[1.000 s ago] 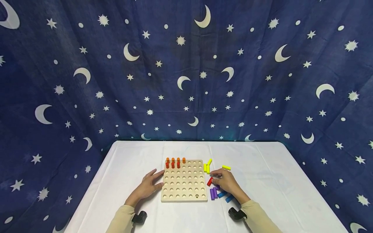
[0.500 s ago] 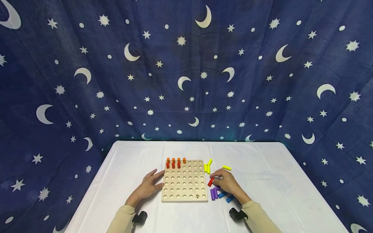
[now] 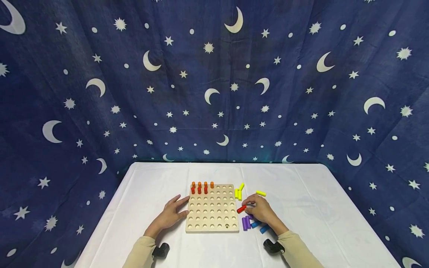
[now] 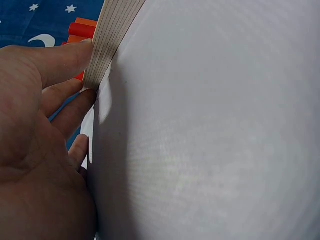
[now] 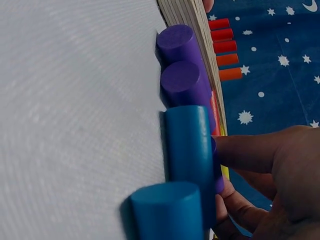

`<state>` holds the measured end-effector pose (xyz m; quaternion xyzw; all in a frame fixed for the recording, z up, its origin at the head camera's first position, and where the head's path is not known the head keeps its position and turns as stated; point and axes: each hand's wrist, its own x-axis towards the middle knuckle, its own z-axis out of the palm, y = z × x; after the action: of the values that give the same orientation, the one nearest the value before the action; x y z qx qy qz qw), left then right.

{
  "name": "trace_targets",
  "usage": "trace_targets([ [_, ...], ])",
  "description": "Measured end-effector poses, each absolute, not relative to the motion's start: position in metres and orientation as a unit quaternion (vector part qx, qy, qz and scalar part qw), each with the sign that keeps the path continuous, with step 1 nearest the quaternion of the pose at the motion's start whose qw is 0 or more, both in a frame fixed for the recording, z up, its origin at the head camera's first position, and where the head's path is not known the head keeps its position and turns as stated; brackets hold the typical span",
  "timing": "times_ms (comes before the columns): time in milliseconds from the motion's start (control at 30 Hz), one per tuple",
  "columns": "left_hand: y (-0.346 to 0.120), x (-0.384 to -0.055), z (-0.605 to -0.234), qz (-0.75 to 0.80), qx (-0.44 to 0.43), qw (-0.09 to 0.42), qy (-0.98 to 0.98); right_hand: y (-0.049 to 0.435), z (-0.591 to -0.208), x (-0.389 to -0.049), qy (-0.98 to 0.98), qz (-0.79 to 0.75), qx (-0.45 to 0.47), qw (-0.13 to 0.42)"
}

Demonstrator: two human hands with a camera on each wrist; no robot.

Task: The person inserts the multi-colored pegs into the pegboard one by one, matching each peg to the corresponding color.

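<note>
Head-camera view shows a person's right hand with thumb and forefinger drawn close together, apparently pinching the right end of a red peg beside a wooden pegboard. The peg extends leftward from the fingertips, its long axis slanting across the board's right edge: the free end points toward the board and slightly back toward the person. Whether that end touches the wood, or the peg lies flat on the white tablecloth, cannot be told; in the right-wrist view only a red sliver shows past purple pegs. The right hand is clearly the nearer. Across the board, the left hand rests with fingers spread, thumb and forefinger against the left edge. Four orange pegs stand in the far row, three upright red pegs in the next. Blue pegs lie close by the right hand, yellow pegs just beyond its fingertips.
</note>
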<state>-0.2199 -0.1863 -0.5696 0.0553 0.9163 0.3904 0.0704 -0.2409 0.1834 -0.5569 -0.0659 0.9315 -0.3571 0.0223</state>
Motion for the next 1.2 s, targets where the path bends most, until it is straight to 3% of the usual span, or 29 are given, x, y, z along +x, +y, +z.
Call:
trace_targets([
  [433,-0.186,-0.221,-0.568,0.392,0.050,0.072,0.916,0.189,-0.557,-0.244,0.917,-0.398,-0.022,0.018],
  [1200,-0.185,-0.217,-0.567,0.397,0.053,0.070,0.914,0.189,-0.534,-0.244,0.880,-0.468,-0.030,-0.076],
])
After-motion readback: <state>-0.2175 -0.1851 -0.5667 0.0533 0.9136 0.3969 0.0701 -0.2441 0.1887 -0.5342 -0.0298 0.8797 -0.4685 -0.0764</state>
